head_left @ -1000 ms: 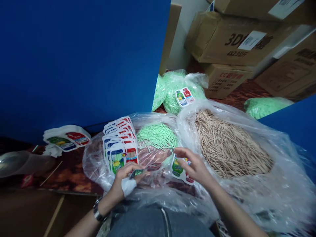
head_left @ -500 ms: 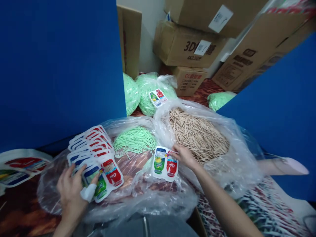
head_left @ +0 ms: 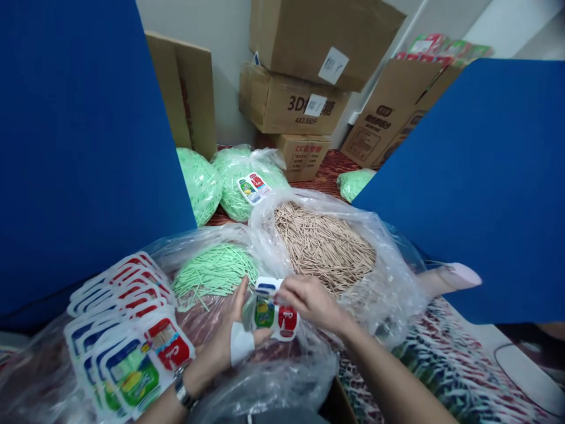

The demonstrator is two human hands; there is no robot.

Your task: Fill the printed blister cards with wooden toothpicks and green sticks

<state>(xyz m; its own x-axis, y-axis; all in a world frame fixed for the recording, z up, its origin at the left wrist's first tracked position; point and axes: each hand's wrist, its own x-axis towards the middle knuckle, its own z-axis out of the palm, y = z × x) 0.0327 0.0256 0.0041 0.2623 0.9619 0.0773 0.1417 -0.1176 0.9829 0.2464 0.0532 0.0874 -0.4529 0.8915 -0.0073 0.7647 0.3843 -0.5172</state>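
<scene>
A double packet [head_left: 288, 323] with a green lemon half and a red Cola half is upright above the clear plastic bag. My right hand [head_left: 311, 300] is closed on its upper right part, fingers bent over the top. At its left edge is my left hand [head_left: 236, 321], thumb and fingers apart; whether it touches the packet is hard to tell. A white wrap [head_left: 241, 343] covers the base of my left thumb. Green sticks [head_left: 215, 272] lie just behind my left hand. Tan sticks [head_left: 326, 244] fill an opened bag behind my right hand.
Overlapping packets [head_left: 132, 371] are fanned out at the left. Bags of green sticks [head_left: 241, 162] stand at the back before stacked cardboard boxes [head_left: 291, 100]. Blue panels [head_left: 79, 129] rise on both sides. A pale tube-like object [head_left: 454, 278] sticks out at right.
My left hand has left the fanned packets and moved right, up to the packet in my right hand. My right hand now covers more of that packet's top. The camera view has shifted.
</scene>
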